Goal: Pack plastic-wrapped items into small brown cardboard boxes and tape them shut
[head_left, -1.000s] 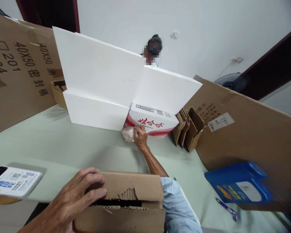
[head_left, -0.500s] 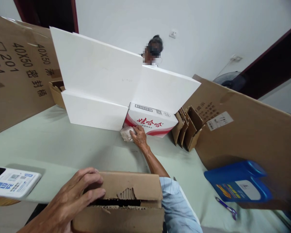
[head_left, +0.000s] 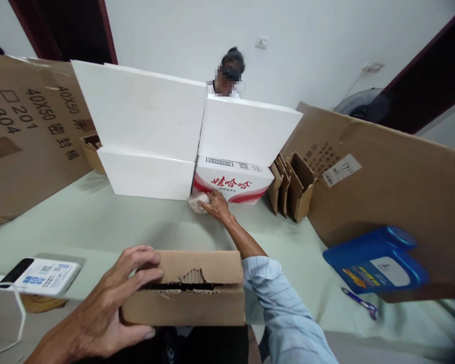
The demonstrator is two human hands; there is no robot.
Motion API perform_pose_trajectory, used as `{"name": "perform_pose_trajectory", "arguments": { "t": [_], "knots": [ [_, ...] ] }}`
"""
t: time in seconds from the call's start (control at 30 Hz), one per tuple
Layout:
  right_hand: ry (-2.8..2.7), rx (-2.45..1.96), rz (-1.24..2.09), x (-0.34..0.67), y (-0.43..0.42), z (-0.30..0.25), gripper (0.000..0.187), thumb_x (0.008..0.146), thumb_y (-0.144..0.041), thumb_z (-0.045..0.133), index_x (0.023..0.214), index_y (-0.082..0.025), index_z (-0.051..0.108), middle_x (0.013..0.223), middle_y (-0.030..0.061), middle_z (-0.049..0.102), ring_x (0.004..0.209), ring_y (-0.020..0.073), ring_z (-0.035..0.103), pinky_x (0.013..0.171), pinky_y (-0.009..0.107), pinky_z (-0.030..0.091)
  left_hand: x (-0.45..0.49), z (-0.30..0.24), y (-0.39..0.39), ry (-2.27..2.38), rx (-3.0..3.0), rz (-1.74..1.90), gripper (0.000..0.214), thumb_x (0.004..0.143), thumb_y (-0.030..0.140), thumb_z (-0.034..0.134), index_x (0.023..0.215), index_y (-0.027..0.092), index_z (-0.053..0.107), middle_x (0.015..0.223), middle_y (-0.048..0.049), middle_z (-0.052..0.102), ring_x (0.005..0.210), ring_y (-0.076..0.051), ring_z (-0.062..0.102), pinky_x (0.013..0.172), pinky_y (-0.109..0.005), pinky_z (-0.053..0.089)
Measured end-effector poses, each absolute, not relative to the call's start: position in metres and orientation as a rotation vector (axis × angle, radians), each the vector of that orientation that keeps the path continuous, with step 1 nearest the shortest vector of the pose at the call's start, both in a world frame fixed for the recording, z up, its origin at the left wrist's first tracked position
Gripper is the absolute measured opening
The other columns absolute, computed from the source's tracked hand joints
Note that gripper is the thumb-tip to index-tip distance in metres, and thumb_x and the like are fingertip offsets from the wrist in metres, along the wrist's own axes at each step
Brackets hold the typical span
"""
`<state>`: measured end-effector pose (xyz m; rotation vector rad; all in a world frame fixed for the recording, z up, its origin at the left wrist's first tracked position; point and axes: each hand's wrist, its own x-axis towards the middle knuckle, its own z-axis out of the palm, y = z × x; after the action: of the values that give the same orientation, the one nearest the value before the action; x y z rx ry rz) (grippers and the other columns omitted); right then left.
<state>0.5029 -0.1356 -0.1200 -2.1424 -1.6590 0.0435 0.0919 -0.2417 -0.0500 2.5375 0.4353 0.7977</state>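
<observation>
My left hand (head_left: 109, 308) grips the left end of a small brown cardboard box (head_left: 197, 309), thumb on the near side and fingers over the top. The box has a torn flap and a dark gap along its top, and its inside is hidden. It is at the table's near edge. My right arm reaches past the box, and my right hand (head_left: 217, 206) is closed over a crumpled clear plastic bag (head_left: 197, 203) with something pale in it. The bag lies on the table against a white and red carton (head_left: 233, 183).
White panels (head_left: 144, 121) stand behind the bag. Folded cardboard pieces (head_left: 293, 189), a large cardboard sheet (head_left: 394, 187), a blue bottle (head_left: 379, 265) and a purple pen-like tool (head_left: 360, 302) are at right. A white device (head_left: 47, 275) lies at left. Another person (head_left: 229, 71) is behind the panels.
My view has shifted, and the cardboard box appears slightly higher, showing more of its near side. My left thumb is now visible on it. My right hand stays on the plastic bag.
</observation>
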Motion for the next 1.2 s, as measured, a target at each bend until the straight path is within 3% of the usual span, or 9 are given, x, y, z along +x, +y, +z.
{"name": "perform_pose_trajectory", "arguments": {
  "t": [0.13,0.23,0.33,0.43,0.5,0.57,0.73,0.9,1.2],
  "knots": [
    [-1.637,-2.07,0.075,0.503,-0.156,-0.109,0.068,0.091,-0.052,0.082,0.147,-0.019,0.064,0.144,0.0182,0.064,0.131,0.0355,0.059,0.108,0.047,0.051,0.091,-0.045,-0.24,0.405,2.571,0.779,0.069,0.077,0.021,0.085,0.141,0.027,0.059,0.149,-0.0154,0.057,0.146,-0.039,0.05,0.118,-0.056,0.05],
    [-1.579,-1.972,0.076,0.503,-0.184,-0.102,0.068,0.095,-0.048,0.077,0.154,-0.021,0.059,0.143,0.0185,0.064,0.131,0.0355,0.06,0.109,0.048,0.051,0.089,-0.042,-0.241,0.417,2.575,0.792,0.069,0.079,0.023,0.086,0.142,0.027,0.06,0.15,-0.016,0.058,0.147,-0.04,0.051,0.119,-0.056,0.051],
    [-1.522,-1.837,0.095,0.5,-0.22,-0.095,0.062,0.099,-0.048,0.071,0.153,-0.021,0.061,0.142,0.0185,0.065,0.128,0.0345,0.062,0.109,0.05,0.052,0.087,-0.041,-0.243,0.448,2.588,0.766,0.071,0.078,0.022,0.088,0.143,0.027,0.059,0.152,-0.016,0.057,0.148,-0.039,0.052,0.12,-0.054,0.051],
    [-1.515,-1.677,0.188,0.49,-0.265,-0.087,0.053,0.105,-0.055,0.058,0.147,-0.022,0.068,0.134,0.0144,0.071,0.112,0.0279,0.071,0.098,0.044,0.059,0.085,-0.042,-0.246,0.51,2.563,0.755,0.075,0.077,0.02,0.088,0.145,0.027,0.056,0.157,-0.0164,0.053,0.153,-0.039,0.05,0.122,-0.055,0.05],
    [-1.525,-1.586,0.269,0.478,-0.298,-0.084,0.056,0.11,-0.06,0.046,0.143,-0.023,0.07,0.127,0.0117,0.075,0.103,0.0244,0.074,0.09,0.039,0.062,0.085,-0.044,-0.248,0.535,2.528,0.781,0.078,0.077,0.019,0.088,0.147,0.027,0.054,0.16,-0.0167,0.051,0.155,-0.039,0.048,0.124,-0.057,0.048],
    [-1.505,-1.462,0.395,0.462,-0.329,-0.083,0.062,0.11,-0.068,0.041,0.147,-0.025,0.069,0.129,0.0109,0.076,0.109,0.0257,0.075,0.093,0.04,0.062,0.084,-0.047,-0.25,0.549,2.495,0.817,0.08,0.077,0.019,0.088,0.148,0.027,0.052,0.161,-0.0174,0.051,0.157,-0.04,0.046,0.125,-0.059,0.046],
    [-1.303,-1.19,0.718,0.419,-0.385,-0.096,0.089,0.092,-0.088,0.057,0.163,-0.034,0.053,0.166,0.0091,0.055,0.153,0.0359,0.053,0.123,0.051,0.048,0.084,-0.059,-0.251,0.569,2.369,0.931,0.082,0.075,0.021,0.09,0.147,0.026,0.051,0.162,-0.0181,0.05,0.154,-0.04,0.049,0.124,-0.06,0.046],
    [-1.209,-1.169,0.694,0.393,-0.411,-0.113,0.123,0.073,-0.095,0.071,0.173,-0.035,0.033,0.18,0.0087,0.031,0.168,0.0365,0.027,0.134,0.055,0.031,0.083,-0.066,-0.246,0.512,2.295,1.0,0.085,0.072,0.026,0.094,0.145,0.024,0.052,0.159,-0.0176,0.051,0.152,-0.04,0.049,0.127,-0.061,0.04],
    [-1.242,-1.277,0.63,0.358,-0.443,-0.107,0.134,0.065,-0.067,0.097,0.174,-0.038,0.026,0.182,0.0072,0.025,0.166,0.0376,0.028,0.135,0.058,0.026,0.079,-0.072,-0.252,0.5,2.216,1.056,0.086,0.065,0.031,0.097,0.141,0.024,0.057,0.154,-0.0158,0.053,0.149,-0.04,0.051,0.127,-0.06,0.04]
  ]
}}
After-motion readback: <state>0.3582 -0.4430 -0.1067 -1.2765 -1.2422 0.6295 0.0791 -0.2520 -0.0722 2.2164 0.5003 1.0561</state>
